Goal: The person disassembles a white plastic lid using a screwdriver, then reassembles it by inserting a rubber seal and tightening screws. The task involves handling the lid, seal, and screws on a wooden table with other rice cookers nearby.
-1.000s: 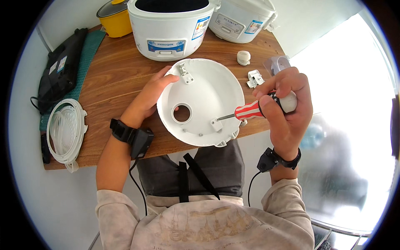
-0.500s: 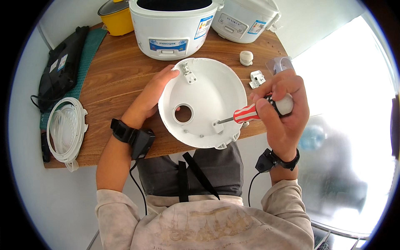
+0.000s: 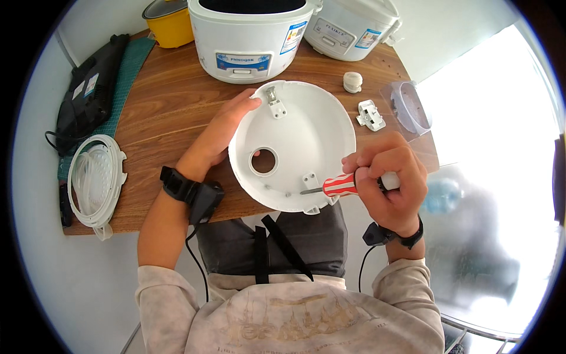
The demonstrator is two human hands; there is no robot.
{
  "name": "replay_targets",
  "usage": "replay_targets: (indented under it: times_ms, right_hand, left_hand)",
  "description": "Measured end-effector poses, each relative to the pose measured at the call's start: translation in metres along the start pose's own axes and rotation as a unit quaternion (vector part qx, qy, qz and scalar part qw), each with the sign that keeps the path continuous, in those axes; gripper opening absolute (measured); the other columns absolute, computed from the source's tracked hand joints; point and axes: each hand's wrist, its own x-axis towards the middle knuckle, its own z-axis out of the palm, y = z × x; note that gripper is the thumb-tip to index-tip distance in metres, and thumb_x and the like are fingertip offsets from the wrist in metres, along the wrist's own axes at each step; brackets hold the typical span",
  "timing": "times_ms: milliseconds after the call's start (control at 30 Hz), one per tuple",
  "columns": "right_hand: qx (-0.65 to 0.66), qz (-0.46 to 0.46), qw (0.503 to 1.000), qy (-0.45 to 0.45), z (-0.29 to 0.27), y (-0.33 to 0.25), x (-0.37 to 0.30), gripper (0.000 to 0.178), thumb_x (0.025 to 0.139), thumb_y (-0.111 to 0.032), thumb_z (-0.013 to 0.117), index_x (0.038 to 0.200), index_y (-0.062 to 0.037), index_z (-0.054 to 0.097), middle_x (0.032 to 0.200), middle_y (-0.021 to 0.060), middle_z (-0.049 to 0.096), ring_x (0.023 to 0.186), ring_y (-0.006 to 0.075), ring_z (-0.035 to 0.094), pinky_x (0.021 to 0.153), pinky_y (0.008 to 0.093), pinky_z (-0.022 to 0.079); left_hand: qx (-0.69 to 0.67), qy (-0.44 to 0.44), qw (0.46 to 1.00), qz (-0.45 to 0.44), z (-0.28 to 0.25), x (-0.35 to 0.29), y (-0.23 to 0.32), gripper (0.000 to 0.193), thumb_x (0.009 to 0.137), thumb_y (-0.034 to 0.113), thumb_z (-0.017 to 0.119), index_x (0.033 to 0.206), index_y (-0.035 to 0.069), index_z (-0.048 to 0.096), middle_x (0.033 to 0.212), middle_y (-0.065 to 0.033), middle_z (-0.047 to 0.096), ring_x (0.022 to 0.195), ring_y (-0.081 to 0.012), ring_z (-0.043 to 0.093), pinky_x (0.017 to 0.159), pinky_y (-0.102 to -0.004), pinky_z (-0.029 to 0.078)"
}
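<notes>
Well, the left hand (image 3: pixel 229 118) is steadying the shell (image 3: pixel 312 124), which is facing inside up over the counter (image 3: pixel 165 124), its lower part overhanging the near edge. The left fingers are clamping the rim, the thumb lying inside and the others reaching behind; 1 fingertip is showing through the round hole. The right hand (image 3: pixel 394 186) is gripping the screwdriver (image 3: pixel 340 186), fingers wrapping tightly round its handle. The tip is pointing left, just beside the lower bracket (image 3: pixel 310 179); whether it is touching the shell is hard to tell from this angle.

For clean work at that bracket, the screwdriver is, I judge, lying too flat: standing it in line with the hole and pressing before turning should be keeping the tip from skidding over the plastic. The left hand is holding near the upper bracket (image 3: pixel 277 110), so the shell is probably prone to rocking; bracing it would be helping.

On the wood-grain counter, a cap (image 3: pixel 352 82), a clip (image 3: pixel 371 115) and a clear tray (image 3: pixel 408 106) are lying to the right. 2 cookers (image 3: pixel 247 38) and a yellow pot (image 3: pixel 171 26) are standing behind. At left, a white disc (image 3: pixel 97 177) is lying near a green mat (image 3: pixel 131 71) and a black device (image 3: pixel 88 94). Pale walls (image 3: pixel 460 35) are enclosing the corner, and strong light is glaring at right.
</notes>
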Motion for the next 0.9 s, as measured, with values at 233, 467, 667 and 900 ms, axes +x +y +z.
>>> replay_targets:
  times_ms: [233,467,667,900]
  right_hand:
    - [0.010,-0.036,0.995,0.091,-0.009,-0.007,-0.002,0.022,0.076,0.018,0.062,0.087,-0.0003,0.055,0.090,0.0139,0.061,0.074,0.0203,0.069,0.068,0.0331,0.060]
    - [-0.010,-0.058,0.994,0.095,-0.011,-0.007,-0.002,0.024,0.076,0.018,0.064,0.089,-0.0011,0.055,0.091,0.0136,0.060,0.074,0.0218,0.069,0.067,0.0331,0.060]
    - [-0.037,-0.056,0.995,0.077,-0.007,-0.005,-0.001,0.026,0.075,0.018,0.066,0.088,-0.0020,0.057,0.091,0.0126,0.060,0.075,0.0215,0.069,0.066,0.0324,0.060]
    - [-0.025,-0.051,0.995,0.081,-0.004,-0.004,-0.002,0.026,0.074,0.018,0.066,0.088,-0.0023,0.057,0.090,0.0128,0.060,0.075,0.0213,0.069,0.064,0.0316,0.060]
  left_hand:
    - [-0.009,0.030,0.999,0.020,0.003,0.000,-0.005,0.048,0.099,0.034,0.052,0.138,0.008,0.053,0.123,-0.0089,0.064,0.110,-0.0178,0.063,0.085,-0.0321,0.054]
    - [-0.007,0.030,0.999,0.023,0.005,0.001,-0.003,0.047,0.099,0.034,0.052,0.137,0.006,0.054,0.123,-0.0089,0.064,0.111,-0.0180,0.063,0.086,-0.0313,0.053]
    - [-0.006,0.027,0.999,0.018,0.001,0.002,-0.003,0.047,0.099,0.033,0.051,0.137,0.005,0.055,0.122,-0.0096,0.066,0.108,-0.0180,0.064,0.084,-0.0315,0.054]
    - [-0.008,0.040,0.999,0.020,0.003,0.002,-0.004,0.047,0.099,0.032,0.050,0.137,0.006,0.055,0.119,-0.0096,0.066,0.103,-0.0178,0.066,0.072,-0.0319,0.058]
